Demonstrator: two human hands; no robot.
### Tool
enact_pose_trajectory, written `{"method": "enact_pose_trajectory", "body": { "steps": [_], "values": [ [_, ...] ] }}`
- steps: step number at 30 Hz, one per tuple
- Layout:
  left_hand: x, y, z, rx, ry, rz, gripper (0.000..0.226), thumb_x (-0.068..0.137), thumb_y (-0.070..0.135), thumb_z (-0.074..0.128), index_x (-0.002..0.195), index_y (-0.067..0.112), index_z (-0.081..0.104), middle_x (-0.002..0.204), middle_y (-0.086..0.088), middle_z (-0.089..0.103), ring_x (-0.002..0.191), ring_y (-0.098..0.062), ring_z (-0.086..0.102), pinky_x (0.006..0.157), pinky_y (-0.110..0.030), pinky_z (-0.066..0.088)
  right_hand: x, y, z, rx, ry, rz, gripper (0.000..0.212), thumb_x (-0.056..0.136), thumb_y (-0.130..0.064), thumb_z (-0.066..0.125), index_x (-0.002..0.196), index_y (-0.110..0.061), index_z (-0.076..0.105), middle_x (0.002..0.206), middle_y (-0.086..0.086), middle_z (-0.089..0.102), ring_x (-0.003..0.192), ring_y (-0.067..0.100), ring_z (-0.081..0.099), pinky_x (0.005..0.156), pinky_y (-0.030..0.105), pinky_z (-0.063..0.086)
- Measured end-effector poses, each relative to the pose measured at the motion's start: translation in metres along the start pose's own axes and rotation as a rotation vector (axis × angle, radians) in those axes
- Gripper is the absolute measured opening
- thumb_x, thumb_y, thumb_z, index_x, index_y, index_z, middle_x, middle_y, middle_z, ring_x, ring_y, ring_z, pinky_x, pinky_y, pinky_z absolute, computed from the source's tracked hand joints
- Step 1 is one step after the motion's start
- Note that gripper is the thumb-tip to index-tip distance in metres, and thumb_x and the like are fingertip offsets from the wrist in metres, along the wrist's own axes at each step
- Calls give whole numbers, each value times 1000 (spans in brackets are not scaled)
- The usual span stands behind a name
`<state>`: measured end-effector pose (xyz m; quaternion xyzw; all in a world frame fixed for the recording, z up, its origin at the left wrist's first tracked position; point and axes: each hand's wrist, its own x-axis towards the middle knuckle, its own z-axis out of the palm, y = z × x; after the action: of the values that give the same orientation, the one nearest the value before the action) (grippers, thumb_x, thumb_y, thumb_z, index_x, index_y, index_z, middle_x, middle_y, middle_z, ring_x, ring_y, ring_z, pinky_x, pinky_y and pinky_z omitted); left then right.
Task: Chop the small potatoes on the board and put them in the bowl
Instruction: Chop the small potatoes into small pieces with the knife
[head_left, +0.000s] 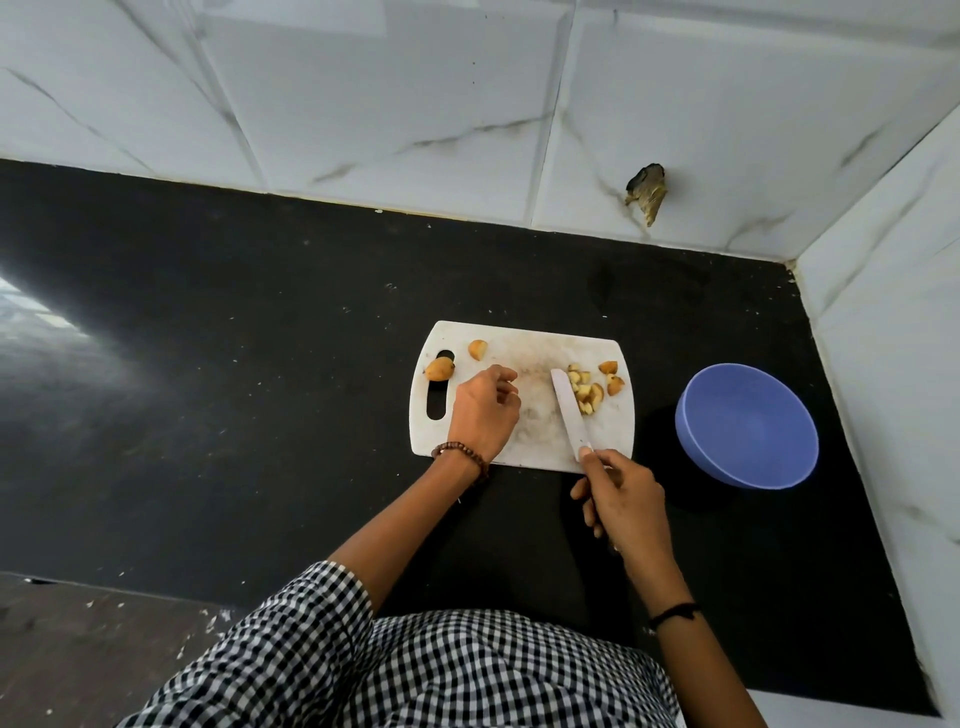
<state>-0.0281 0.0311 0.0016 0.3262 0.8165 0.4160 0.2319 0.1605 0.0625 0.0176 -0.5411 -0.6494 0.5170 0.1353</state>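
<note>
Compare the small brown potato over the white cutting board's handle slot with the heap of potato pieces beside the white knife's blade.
The small brown potato looks whole; the heap of potato pieces is cut, showing pale flesh. The potato lies alone at the board's left end; the heap sits at its right, beside the white knife. Both rest on the white cutting board.

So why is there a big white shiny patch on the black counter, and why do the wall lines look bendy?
Head view: the patch is glare, light bouncing off the glossy counter at the left; head view: the wide-angle lens bows the wall tiles' lines; the cutting board in the middle looks sharp.
</note>
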Motion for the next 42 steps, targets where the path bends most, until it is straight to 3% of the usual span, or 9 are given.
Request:
{"method": "enact_pose_trajectory", "body": {
  "steps": [5,10,20,24,27,29,33,38,42],
  "values": [
    [-1,0,2,1,-23,1,27,91,7,56,117,10,61,101,-1,65,88,-5,58,79,-8,44,0,0,-13,354,-82,241,27,99,-34,58,99,-9,70,72,9,67,50,17,50,45,28,37],
    [-2,2,2,6,-28,10,26,91,7,55,116,10,62,99,-1,66,87,-6,58,79,-10,45,2,-2,-15,481,-52,298,29,100,-32,55,101,-6,68,63,5,56,46,13,43,43,26,32],
    [-2,3,5,27,-41,32,25,91,7,55,115,11,62,101,-1,66,89,-6,59,76,-5,43,4,-1,-20,318,31,188,26,102,-34,52,97,-14,67,67,4,60,50,12,49,46,27,38],
    [0,3,3,68,-38,71,23,91,7,56,111,10,65,102,-2,67,89,-9,61,82,-17,51,4,-3,-16,291,-9,165,29,99,-40,56,95,-15,69,66,4,60,50,13,49,45,27,39],
    [5,-2,-3,166,26,134,20,89,10,58,108,13,66,101,0,65,86,-11,61,77,-28,55,5,-8,-9,217,-49,130,31,96,-45,59,94,-15,69,65,3,61,50,13,51,45,26,41],
    [11,-5,-10,266,100,170,20,88,13,61,108,15,65,102,1,62,90,-12,58,73,-28,52,7,-13,-3,177,-70,96,31,96,-46,60,96,-16,68,65,2,62,50,13,51,45,25,43],
    [30,-7,-27,474,203,213,29,89,20,62,117,13,61,111,-4,58,104,-20,51,88,-31,45,17,-29,7,145,-102,51,26,96,-45,59,100,-21,66,66,1,64,52,13,53,45,24,44],
    [49,-8,-35,618,151,120,34,93,40,54,116,16,60,114,-3,56,107,-20,48,90,-32,43,30,-45,18,111,-120,6,25,97,-43,59,100,-19,65,68,2,65,51,11,53,46,25,45],
    [52,-8,-34,706,132,138,28,97,37,49,115,18,59,112,-1,61,108,-20,49,92,-34,41,36,-50,22,93,-129,5,24,98,-43,58,101,-20,64,69,1,66,52,11,54,47,24,46]
  ]
}}
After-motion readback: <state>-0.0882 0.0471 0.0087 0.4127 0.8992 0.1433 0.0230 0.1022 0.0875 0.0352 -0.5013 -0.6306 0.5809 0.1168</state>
